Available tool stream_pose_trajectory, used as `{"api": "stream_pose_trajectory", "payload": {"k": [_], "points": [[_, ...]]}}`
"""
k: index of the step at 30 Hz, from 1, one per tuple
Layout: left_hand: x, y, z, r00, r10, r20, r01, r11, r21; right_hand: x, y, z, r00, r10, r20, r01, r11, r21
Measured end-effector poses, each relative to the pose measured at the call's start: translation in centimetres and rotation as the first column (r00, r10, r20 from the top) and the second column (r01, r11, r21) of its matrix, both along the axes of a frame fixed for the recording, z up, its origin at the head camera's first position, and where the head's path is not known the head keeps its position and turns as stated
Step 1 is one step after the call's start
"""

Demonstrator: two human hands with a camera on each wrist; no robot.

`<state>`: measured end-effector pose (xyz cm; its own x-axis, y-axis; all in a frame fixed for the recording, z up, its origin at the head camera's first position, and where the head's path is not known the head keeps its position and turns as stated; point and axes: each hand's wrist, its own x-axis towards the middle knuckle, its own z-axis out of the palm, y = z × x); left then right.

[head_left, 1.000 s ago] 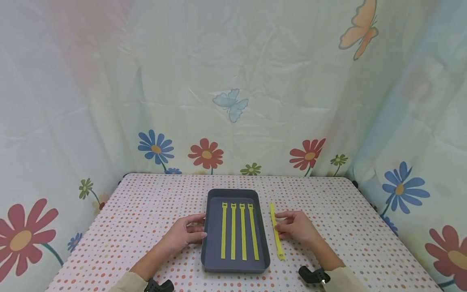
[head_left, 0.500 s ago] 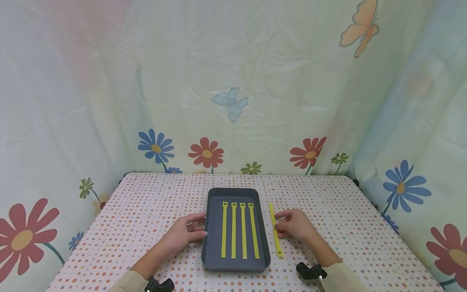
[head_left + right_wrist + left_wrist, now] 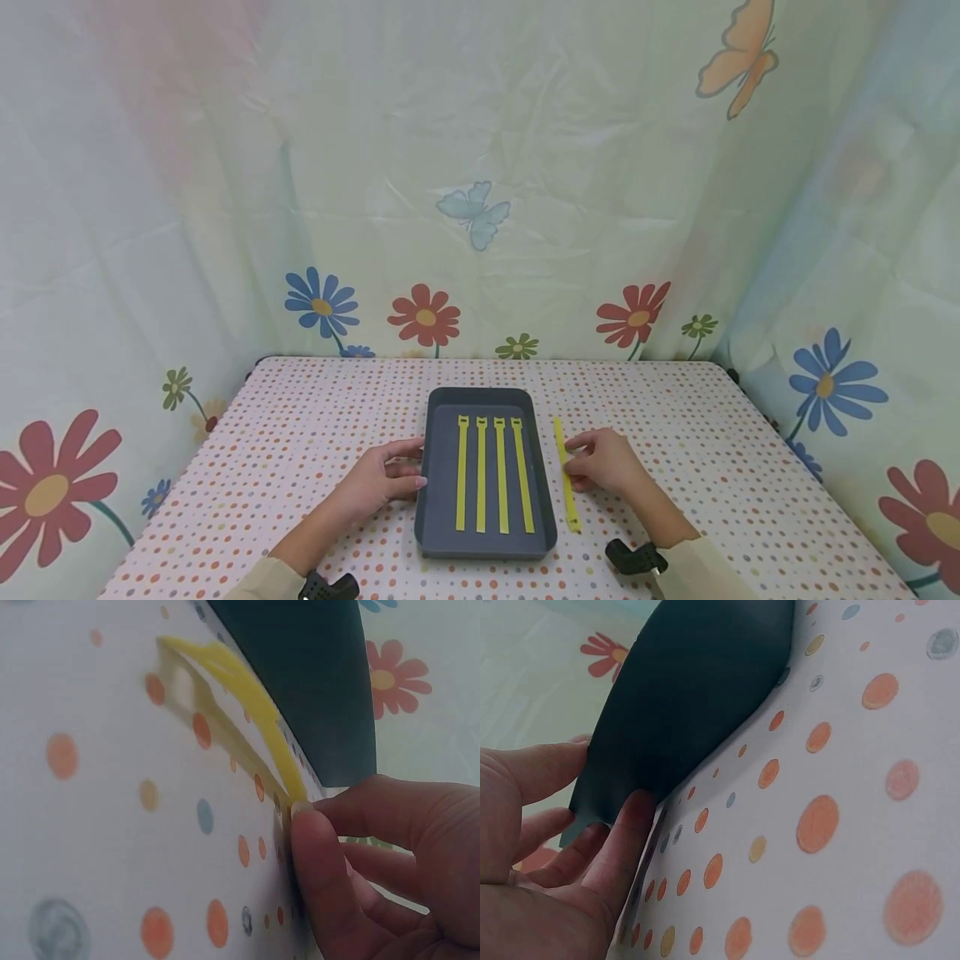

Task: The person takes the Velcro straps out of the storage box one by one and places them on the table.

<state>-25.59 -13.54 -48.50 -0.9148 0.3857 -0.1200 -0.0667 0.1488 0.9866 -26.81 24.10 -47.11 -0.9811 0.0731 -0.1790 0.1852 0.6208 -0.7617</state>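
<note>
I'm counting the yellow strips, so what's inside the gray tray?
Four yellow strips lie side by side inside the gray tray. A fifth strip is outside it, in the right hand. What lies under those four is covered, so it can't be seen.

Plain beige sleeves (image 3: 705, 572) worn, black rounded left wrist device (image 3: 330, 587) fitted, similar black right wrist device (image 3: 633, 558) marked by a silvery detail (image 3: 657, 572)

Tray (image 3: 437, 500) can be entered from above; left wall is blocked by left hand (image 3: 378, 482), right approach by right hand (image 3: 606, 462) and pinched yellow strip (image 3: 569, 501), narrow gap left between strip and tray; worktop (image 3: 322, 396) is closed off behind by backdrop (image 3: 360, 125)
</note>
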Motion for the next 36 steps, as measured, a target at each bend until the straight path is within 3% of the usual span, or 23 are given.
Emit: {"api": "stream_pose_trajectory", "payload": {"k": [16, 36], "points": [[-0.1, 0.0, 0.1, 1.0, -0.007, 0.006, 0.006, 1.0, 0.029, 0.3, 0.0, 0.3, 1.0, 0.019, -0.014, -0.018, 1.0, 0.011], [0.0, 0.1, 0.1, 1.0, -0.003, -0.001, 0.003, 1.0, 0.03, 0.4, 0.9, -0.2, 0.999, 0.001, -0.044, -0.007, 0.991, -0.131]]}}
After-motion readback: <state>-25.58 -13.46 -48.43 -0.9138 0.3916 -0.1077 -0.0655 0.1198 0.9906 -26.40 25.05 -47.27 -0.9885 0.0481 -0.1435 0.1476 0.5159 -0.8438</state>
